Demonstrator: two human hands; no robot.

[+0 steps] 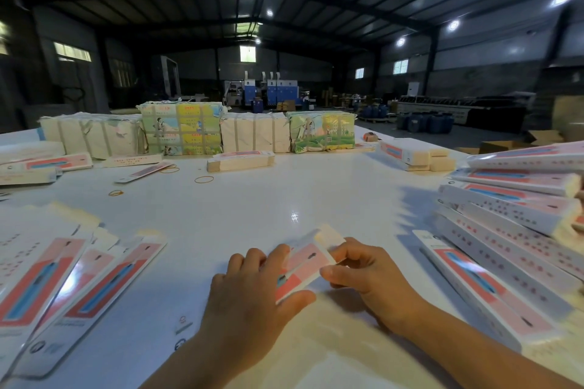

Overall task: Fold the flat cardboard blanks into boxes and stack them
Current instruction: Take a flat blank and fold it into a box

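The white table carries a heap of folded boxes at the right edge and fanned flat blanks at the left. One blank lies near centre, between both hands, long axis running away to the upper right. The left hand grips its near end, thumb beneath; the right hand pinches its right edge. The heap lies nearer the right hand.

Glossy white table, printed cardboard blank w/ sheen.
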